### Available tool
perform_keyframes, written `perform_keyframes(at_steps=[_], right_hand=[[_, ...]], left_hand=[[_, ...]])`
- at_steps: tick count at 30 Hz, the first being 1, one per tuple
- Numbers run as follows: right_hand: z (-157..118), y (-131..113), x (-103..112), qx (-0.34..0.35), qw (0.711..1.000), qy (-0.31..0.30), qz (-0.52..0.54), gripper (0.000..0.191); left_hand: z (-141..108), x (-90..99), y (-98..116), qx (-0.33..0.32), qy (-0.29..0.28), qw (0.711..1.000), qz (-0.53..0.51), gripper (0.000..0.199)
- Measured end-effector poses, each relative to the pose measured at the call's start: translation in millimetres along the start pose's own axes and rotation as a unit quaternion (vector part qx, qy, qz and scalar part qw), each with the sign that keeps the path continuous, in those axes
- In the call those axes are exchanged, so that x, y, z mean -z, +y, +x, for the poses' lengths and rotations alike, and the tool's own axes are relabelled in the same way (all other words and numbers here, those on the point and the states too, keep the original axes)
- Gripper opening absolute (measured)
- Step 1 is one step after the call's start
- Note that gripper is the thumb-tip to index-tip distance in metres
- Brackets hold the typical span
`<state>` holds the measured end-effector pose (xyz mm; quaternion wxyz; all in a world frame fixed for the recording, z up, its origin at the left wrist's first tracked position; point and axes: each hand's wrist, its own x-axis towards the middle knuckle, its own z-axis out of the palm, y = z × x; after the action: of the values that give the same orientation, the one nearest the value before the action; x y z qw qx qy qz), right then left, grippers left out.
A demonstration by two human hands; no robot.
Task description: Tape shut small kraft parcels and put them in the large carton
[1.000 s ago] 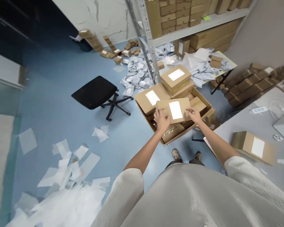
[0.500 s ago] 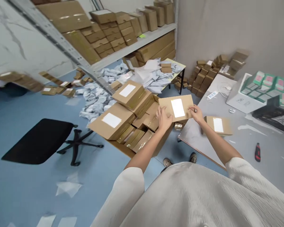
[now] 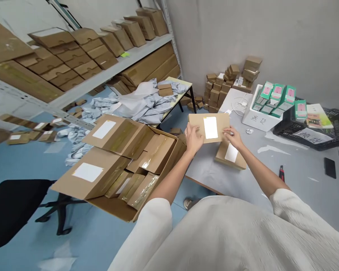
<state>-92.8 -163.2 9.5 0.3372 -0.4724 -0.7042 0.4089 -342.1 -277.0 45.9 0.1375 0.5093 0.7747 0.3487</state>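
Note:
Between my two hands is a flat brown cardboard box (image 3: 196,119) with a white label on its face. My left hand (image 3: 194,140) grips its left end, thumb on the front. My right hand (image 3: 232,136) pinches the right end near the lower corner. Just below the held box, a second labelled cardboard box (image 3: 228,161) lies on the grey table (image 3: 260,184). To the left, a large open carton (image 3: 169,162) contains several taped boxes, with two labelled boxes on its far-left side, one of them a labelled box (image 3: 93,169).
A white bin (image 3: 261,123) with green-and-pink packs and a black crate (image 3: 324,139) stand on the table. A red-black utility knife (image 3: 281,174) and a phone (image 3: 330,168) lie there too. A black chair (image 3: 14,207) stands left; a metal shelf (image 3: 135,51) holds boxes.
My view has turned right, so the carton and shelf sit further left and the table more central. Both hands still hold the box, which is now over the table's edge.

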Motion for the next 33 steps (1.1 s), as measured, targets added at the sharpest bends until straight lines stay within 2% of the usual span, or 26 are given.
perform_keyframes(at_steps=[5,10,13,17,21,24,29,33], right_hand=[[18,13,23,0.0,1.0,-0.008,0.024,0.033],[31,24,46,-0.026,0.999,0.035,0.016,0.036],[31,40,60,-0.023,0.996,0.057,0.058,0.039],[22,71,75,-0.053,0.991,0.081,0.091,0.039],[12,101,84,-0.104,0.985,0.109,0.081,0.039],[6,119,86,-0.123,0.983,0.113,0.075,0.037],[0,140,82,-0.156,0.981,0.1,0.059,0.036],[-2,150,77,-0.168,0.981,0.09,0.032,0.032]], left_hand=[[26,-10.1,24,-0.006,0.009,1.0,0.01,0.049],[58,-27.6,36,-0.035,-0.007,0.999,-0.013,0.058],[78,-53.0,38,-0.063,-0.041,0.996,-0.047,0.065],[97,-99.2,34,-0.067,-0.108,0.989,-0.077,0.069],[106,-143.6,23,-0.054,-0.19,0.976,-0.088,0.069],[109,-170.4,15,-0.048,-0.229,0.969,-0.086,0.067],[115,-202.5,6,-0.046,-0.255,0.962,-0.082,0.069],[118,-214.9,0,-0.032,-0.271,0.959,-0.077,0.069]])
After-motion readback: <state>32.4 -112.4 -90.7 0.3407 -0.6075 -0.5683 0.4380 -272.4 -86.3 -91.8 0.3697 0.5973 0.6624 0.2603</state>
